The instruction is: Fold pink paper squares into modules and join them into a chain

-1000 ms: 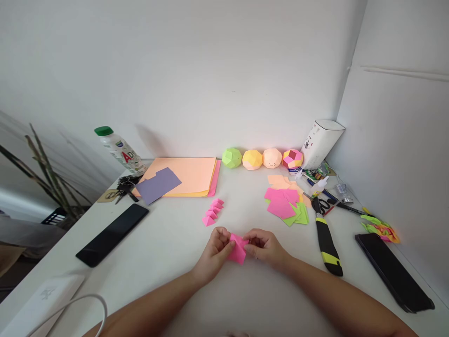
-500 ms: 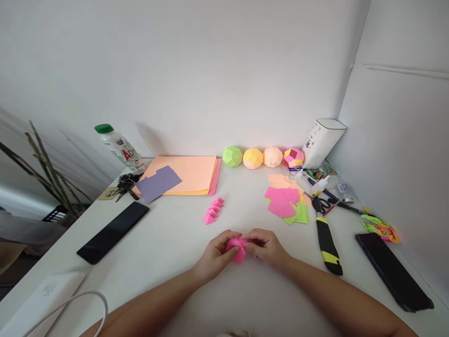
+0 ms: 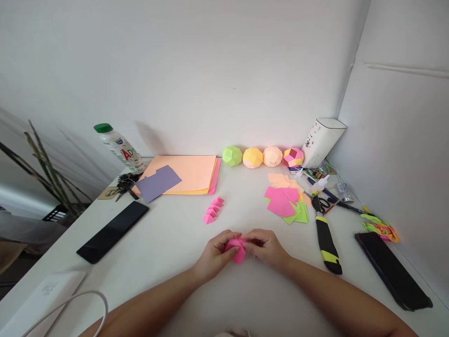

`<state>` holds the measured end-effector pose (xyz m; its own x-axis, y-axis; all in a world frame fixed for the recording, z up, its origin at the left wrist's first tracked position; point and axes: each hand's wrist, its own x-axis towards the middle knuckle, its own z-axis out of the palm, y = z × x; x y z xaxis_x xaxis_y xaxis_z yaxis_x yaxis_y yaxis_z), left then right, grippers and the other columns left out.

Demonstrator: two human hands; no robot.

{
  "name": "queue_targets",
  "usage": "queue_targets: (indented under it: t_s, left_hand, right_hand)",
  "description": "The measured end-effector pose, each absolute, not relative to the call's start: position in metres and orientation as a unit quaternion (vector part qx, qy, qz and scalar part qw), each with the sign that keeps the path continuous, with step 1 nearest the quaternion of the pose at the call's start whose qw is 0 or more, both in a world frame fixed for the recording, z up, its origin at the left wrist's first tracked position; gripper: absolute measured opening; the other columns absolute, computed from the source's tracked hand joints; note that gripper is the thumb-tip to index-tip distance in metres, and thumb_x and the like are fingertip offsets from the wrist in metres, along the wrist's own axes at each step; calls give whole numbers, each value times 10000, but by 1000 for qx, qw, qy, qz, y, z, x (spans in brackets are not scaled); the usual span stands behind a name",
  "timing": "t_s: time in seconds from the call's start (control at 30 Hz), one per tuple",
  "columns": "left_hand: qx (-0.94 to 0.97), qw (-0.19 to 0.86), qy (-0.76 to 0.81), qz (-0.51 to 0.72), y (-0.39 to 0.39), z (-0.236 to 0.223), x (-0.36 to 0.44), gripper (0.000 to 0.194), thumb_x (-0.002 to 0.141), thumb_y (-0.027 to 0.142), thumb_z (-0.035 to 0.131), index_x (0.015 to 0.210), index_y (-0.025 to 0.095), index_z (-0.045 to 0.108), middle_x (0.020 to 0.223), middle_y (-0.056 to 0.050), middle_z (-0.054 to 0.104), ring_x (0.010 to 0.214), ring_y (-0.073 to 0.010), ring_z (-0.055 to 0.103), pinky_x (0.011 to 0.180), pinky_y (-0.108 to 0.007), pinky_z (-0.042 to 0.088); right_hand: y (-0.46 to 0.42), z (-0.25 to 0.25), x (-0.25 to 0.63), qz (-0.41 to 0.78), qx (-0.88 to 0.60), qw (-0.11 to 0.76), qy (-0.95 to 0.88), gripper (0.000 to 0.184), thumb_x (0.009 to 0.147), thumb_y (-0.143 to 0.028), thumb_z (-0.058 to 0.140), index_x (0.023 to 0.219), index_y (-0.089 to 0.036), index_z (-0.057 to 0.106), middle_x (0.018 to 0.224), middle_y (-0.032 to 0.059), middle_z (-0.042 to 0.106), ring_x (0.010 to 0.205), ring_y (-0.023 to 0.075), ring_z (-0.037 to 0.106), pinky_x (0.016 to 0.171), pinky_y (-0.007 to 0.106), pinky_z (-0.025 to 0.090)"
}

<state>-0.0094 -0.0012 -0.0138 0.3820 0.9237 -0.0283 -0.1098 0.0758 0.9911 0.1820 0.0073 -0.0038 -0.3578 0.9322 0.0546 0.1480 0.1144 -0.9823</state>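
Between my two hands is a folded piece of pink paper (image 3: 239,254), held just above the table near the front middle. My left hand (image 3: 216,255) pinches its left side, thumb on the near face and fingers behind. With thumb and fingertips, my right hand (image 3: 265,248) grips the right edge; those fingers are curled and partly hidden. Beyond my hands stands a short row of small folded pink paper pieces (image 3: 213,210). Farther right lie loose pink paper pieces (image 3: 282,202) overlapping green paper pieces (image 3: 300,214).
Several faceted paper balls (image 3: 253,158) line the wall. At right are a utility knife (image 3: 328,243), scissors (image 3: 322,204), a glue bottle (image 3: 319,186) and a black phone case (image 3: 393,271). Paper sheets (image 3: 189,171), a bottle (image 3: 121,149) and a black phone (image 3: 114,231) lie left.
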Motion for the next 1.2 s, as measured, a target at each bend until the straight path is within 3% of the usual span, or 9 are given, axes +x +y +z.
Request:
queue_targets:
  t_s: [0.2, 0.47, 0.73, 0.87, 1.2]
  left_hand:
    - [521, 633, 386, 424, -1, -11, -8, 225, 767, 245, 656, 990, 214, 648, 763, 19, 540, 697, -112, 546, 658, -249, 487]
    - [480, 661, 404, 412, -2, -11, -5, 248, 776, 303, 647, 991, 194, 593, 744, 2, 603, 710, -146, 608, 689, -311, 531]
    - [598, 526, 432, 424, -1, -10, -4, 132, 786, 288, 622, 859, 181, 647, 1026, -70, 507, 687, -112, 559, 573, -242, 504]
    - [602, 556, 440, 366, -2, -5, -6, 183, 824, 319, 571, 792, 154, 642, 712, -9, 552, 522, -95, 534, 491, -227, 469]
    - [566, 589, 445, 368, -3, -1, -7, 226, 796, 351, 608, 765, 148, 701, 690, -27, 627, 472, -101, 558, 464, -233, 482]
  right_hand:
    - [5, -5, 181, 501, -415, 388, -653, 207, 797, -331, 624, 904, -184, 723, 723, 40, 661, 546, 119, 537, 507, 248, 452]
    - [3, -2, 177, 450, -387, 389, -705, 231, 802, -294, 597, 955, -160, 707, 707, 56, 667, 505, 107, 533, 473, 226, 436]
    - [3, -5, 176, 377, -387, 408, -736, 189, 825, -259, 551, 896, -174, 705, 712, 61, 680, 564, 130, 554, 541, 251, 457]
    - [2, -6, 177, 399, -403, 397, -721, 187, 818, -285, 565, 856, -168, 705, 697, 51, 671, 574, 133, 555, 547, 251, 453]
    - [3, 0, 177, 472, -438, 362, -675, 195, 813, -302, 566, 820, -146, 684, 665, 32, 631, 539, 112, 501, 499, 233, 420]
